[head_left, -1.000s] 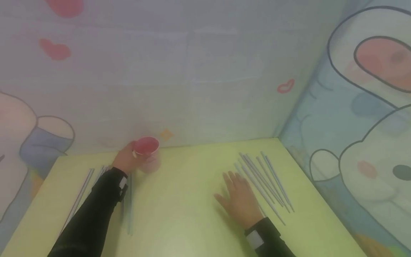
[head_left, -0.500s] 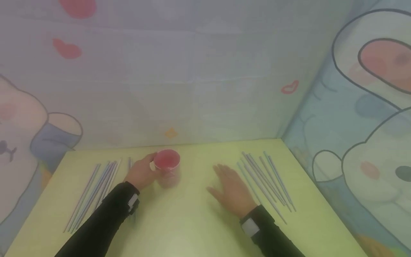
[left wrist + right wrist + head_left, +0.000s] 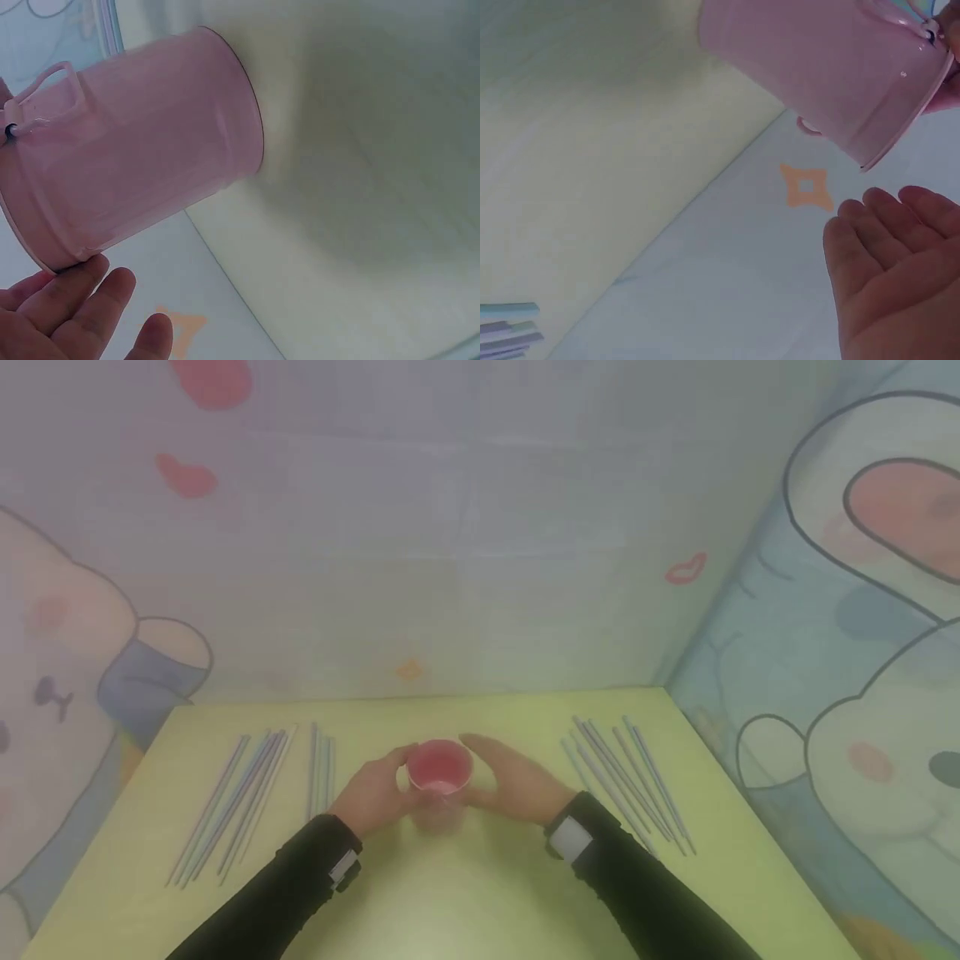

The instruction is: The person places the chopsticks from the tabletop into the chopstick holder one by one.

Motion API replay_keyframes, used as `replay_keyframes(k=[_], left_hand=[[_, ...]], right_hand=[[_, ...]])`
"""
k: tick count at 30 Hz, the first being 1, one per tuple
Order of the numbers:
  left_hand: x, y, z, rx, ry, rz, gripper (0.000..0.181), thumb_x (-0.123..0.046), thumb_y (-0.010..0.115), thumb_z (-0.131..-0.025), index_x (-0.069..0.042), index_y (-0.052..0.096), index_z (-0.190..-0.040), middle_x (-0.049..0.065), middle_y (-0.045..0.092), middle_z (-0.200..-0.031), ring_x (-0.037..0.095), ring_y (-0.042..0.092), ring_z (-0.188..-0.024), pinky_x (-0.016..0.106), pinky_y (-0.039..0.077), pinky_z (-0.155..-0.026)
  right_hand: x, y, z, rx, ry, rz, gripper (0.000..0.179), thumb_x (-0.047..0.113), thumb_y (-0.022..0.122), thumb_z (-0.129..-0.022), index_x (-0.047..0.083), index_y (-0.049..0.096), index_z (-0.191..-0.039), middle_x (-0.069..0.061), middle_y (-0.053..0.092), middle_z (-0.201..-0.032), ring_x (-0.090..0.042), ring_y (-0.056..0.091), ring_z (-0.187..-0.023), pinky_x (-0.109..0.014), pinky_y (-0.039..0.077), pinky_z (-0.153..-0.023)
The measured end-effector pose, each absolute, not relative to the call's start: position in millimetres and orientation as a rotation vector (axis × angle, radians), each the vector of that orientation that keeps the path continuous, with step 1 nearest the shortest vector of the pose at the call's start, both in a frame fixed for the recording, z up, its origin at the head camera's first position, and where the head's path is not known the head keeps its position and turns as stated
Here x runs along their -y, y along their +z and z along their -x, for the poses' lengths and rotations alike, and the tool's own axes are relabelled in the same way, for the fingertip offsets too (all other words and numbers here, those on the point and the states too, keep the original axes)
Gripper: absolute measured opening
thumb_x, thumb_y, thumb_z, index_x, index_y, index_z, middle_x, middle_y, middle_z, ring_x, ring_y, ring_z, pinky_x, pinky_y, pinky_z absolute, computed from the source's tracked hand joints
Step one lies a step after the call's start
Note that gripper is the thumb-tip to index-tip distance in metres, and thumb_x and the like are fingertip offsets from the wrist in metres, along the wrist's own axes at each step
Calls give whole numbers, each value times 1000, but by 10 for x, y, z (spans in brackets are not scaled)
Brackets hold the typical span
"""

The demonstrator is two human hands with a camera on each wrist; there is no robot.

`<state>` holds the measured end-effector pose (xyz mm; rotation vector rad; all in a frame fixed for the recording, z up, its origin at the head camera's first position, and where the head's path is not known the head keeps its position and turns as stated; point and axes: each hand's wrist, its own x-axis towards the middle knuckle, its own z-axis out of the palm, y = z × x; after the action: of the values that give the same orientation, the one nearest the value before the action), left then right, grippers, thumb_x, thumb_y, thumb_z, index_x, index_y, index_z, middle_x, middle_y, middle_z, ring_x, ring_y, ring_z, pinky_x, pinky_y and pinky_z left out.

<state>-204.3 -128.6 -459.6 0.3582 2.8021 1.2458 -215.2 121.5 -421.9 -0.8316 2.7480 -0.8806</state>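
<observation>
A small pink pail (image 3: 440, 767) is between my two hands in the middle of the head view, its mouth facing up. My left hand (image 3: 375, 793) grips it near the rim from the left, thumb on the near side and fingers on the far side. In the left wrist view, the pail (image 3: 150, 135) shows a smooth wall and a looped handle fitting by the rim, with fingertips (image 3: 94, 262) right at that rim. My right hand (image 3: 517, 781) reaches in from the right, fingers extended. In the right wrist view, its fingers (image 3: 866, 240) lie a little apart from the pail's rim.
Thin pastel sticks (image 3: 232, 806) lie in a loose group on the left of the yellow table (image 3: 450, 902), with several more sticks (image 3: 321, 768) beside them. Another group of sticks (image 3: 626, 781) lies at the right. A printed cloth wall (image 3: 450, 568) stands behind the table.
My left hand has carried the pail from the back left rightward and nearer, to the middle. My right hand has moved left from beside the right sticks to the pail.
</observation>
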Motion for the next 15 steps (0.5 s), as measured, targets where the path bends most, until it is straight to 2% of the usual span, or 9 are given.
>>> replay_keyframes(k=[3, 8, 12, 15], left_hand=[[1195, -4593, 2002, -2784, 1250, -359, 88, -47, 86, -82, -12, 49, -153, 9, 60, -145, 31, 54, -135, 58, 44, -108], [1084, -4540, 1899, -2766, 1242, -393, 88, -49, 84, -83, -10, 47, -154, 12, 58, -147, 33, 53, -136, 58, 43, -108], [1034, -4473, 1828, -2778, 1223, -401, 86, -44, 83, -86, -8, 46, -155, 13, 57, -148, 35, 52, -138, 57, 42, -110], [1020, -4438, 1805, -2791, 1211, -403, 85, -42, 84, -86, -8, 46, -154, 13, 57, -147, 34, 52, -137, 56, 42, -110]], right_hand=[[-1232, -4148, 2218, -2647, -907, 878, 89, 41, 83, -87, 14, 39, -160, -5, 42, -161, -25, 36, -149, -52, 32, -119], [-1232, -4048, 2296, -2530, -898, 957, 85, 23, 86, -85, 8, 43, -157, -10, 50, -155, -31, 43, -145, -55, 34, -116], [-1173, -3939, 2309, -2497, -809, 1063, 75, 13, 87, -83, 3, 52, -148, -13, 62, -141, -32, 54, -134, -54, 39, -112], [-1115, -3886, 2310, -2510, -732, 1122, 65, 10, 88, -81, 5, 60, -139, -6, 69, -125, -24, 61, -119, -47, 45, -107]])
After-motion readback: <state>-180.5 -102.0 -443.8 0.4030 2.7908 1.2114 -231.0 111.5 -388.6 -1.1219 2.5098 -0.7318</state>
